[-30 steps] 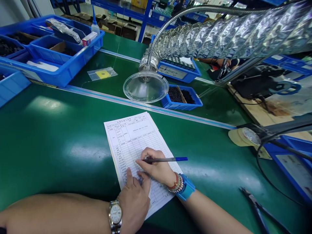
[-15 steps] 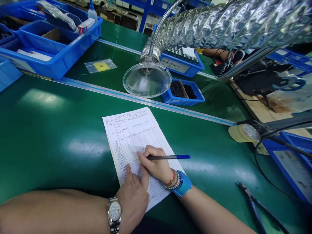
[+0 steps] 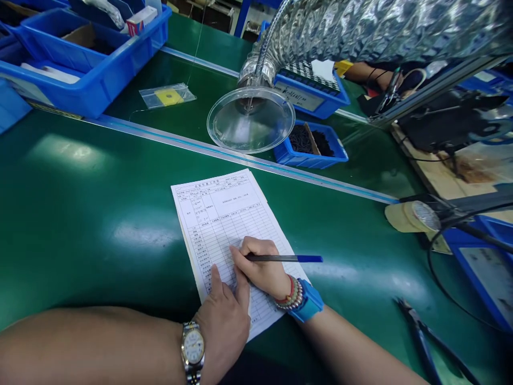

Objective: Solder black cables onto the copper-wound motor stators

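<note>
A printed form (image 3: 234, 200) with a ruled table lies atop other sheets, tilted on the green bench. My right hand (image 3: 262, 264) grips a pen (image 3: 286, 258) with a dark barrel and blue end; its tip is hidden behind my fingers, over the middle of the form. Flat on the lower left part of the paper rests my left hand (image 3: 224, 315), index finger stretched out along the printed row labels. A wristwatch (image 3: 193, 346) is on the left wrist; a blue band (image 3: 308, 302) and beaded bracelets are on the right.
A clear extraction hood (image 3: 251, 120) on a foil duct (image 3: 360, 32) hangs beyond the form. Cutting pliers (image 3: 420, 326) lie at the lower right. Blue bins (image 3: 96, 80) stand at the back left, and a small blue bin (image 3: 310, 159) of black parts stands behind the hood. Another person's arm (image 3: 371, 75) shows farther back.
The whole view has shifted slightly, with the bench and form appearing a little higher and farther right. Both hands keep nearly the same pose on the paper, the pen still held.
</note>
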`<state>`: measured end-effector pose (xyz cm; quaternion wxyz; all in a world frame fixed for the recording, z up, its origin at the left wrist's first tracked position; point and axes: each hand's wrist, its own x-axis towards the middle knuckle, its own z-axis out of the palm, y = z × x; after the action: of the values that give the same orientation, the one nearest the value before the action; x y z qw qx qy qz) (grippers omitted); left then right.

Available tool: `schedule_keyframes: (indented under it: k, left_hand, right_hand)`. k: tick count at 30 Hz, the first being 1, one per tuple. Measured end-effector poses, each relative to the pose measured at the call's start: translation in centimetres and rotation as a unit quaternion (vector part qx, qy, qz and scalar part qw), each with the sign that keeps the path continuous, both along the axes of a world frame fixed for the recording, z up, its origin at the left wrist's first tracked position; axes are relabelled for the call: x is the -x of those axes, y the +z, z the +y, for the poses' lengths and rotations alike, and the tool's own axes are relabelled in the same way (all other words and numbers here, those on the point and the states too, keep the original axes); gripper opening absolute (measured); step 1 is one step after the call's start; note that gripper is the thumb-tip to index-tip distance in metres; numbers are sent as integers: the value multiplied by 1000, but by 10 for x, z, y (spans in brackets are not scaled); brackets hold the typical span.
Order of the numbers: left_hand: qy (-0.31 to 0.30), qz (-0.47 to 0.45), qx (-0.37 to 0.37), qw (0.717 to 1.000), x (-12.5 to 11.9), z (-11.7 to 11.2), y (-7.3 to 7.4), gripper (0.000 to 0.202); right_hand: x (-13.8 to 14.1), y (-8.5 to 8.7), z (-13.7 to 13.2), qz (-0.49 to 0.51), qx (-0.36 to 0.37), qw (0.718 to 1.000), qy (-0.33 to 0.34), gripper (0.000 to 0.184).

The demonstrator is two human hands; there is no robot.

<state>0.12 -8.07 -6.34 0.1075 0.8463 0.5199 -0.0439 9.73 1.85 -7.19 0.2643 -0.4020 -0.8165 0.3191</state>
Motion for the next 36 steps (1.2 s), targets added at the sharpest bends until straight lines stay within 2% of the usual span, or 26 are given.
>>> schedule_keyframes:
  k: [11,17,20,22,25,28,32,36]
  left_hand:
    - [-48,47,32,997,3,10,17,37]
    - [-38,35,29,998,2,8,15,37]
    - [-39,32,9,999,2,8,15,34]
    - [-47,38,17,998,3,10,17,34]
    - [-62,71,59,994,5,16,22,40]
    - [-63,99,89,989,5,22,24,54]
    - [-69,95,101,988,6,25,22,57]
    - [-63,96,98,989,5,23,22,58]
  right_hand:
    - [0,1,0,-7,0,1000,-11,33]
    - [0,2,0,0,3,1000,-8,33]
    - [-1,3,2,35,50,998,-22,34]
    - [-3,2,4,81,100,990,-63,34]
    - [-8,-1,9,186,205,953,-121,34]
    - [-12,-5,14,257,290,913,-129,31]
    - [-14,-6,16,263,321,902,-119,27]
    - [-17,-4,16,247,297,917,-98,21]
